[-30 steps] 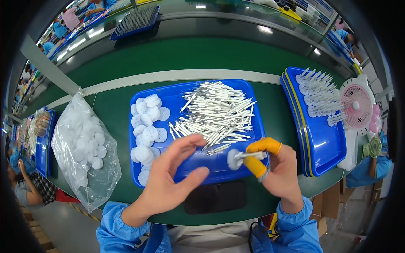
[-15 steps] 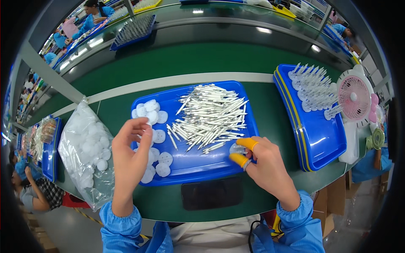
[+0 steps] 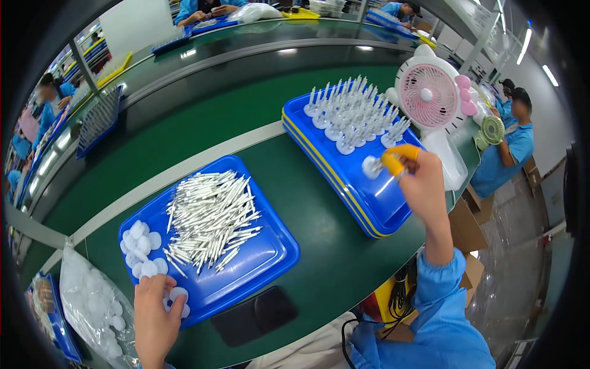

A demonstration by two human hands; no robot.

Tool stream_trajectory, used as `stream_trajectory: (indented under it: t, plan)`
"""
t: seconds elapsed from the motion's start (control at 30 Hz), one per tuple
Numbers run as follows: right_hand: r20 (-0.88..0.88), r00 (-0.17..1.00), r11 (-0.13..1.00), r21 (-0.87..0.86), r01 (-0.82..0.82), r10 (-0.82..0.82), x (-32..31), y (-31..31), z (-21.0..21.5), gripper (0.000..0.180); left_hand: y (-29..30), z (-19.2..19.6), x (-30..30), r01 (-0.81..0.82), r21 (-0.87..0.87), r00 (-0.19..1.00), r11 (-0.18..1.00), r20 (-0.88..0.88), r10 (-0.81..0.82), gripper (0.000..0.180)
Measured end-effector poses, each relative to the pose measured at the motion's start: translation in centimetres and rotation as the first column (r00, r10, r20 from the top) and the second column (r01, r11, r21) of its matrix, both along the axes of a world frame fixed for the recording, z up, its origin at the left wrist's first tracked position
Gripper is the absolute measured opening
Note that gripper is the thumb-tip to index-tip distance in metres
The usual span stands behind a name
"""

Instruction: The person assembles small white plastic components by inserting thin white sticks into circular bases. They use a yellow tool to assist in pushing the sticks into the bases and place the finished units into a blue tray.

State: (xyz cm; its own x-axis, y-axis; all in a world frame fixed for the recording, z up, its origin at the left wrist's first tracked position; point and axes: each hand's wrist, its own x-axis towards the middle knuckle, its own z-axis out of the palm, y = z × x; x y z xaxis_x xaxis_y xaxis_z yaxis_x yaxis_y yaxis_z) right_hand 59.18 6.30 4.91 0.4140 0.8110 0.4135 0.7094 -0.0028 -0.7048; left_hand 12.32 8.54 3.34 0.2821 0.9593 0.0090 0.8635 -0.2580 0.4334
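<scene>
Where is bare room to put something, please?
Bare: green tabletop between the single blue tray and the stacked trays. Crowded: the stack's far half, with standing pieces, and the single tray's left side, with white discs and the left hand.

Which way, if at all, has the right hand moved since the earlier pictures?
Yes: the right hand has moved rightward, from the tray of white sticks to over the stacked blue trays.

The premises are a factory assembly floor. Observed: a green worktop (image 3: 313, 218), blue trays (image 3: 261, 264) of small white parts (image 3: 212, 215), and several workers (image 3: 521, 146) in blue clothing.
</scene>
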Motion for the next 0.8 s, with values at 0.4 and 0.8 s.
stream_trajectory:
  t: [0.4,0.8]
  plan:
    - [0.446,0.881,0.981,-0.024,0.190,-0.159,6.3,6.6,-1.9,0.019,1.4,-0.6,0.6,-0.135,-0.023,0.874,0.991,0.468,0.130,0.020]
    - [0.292,0.540,0.612,-0.291,-0.736,0.789,-21.2,2.8,-4.9,0.009,1.2,-3.9,0.6,-0.095,-0.218,0.647,0.971,0.728,0.226,0.015]
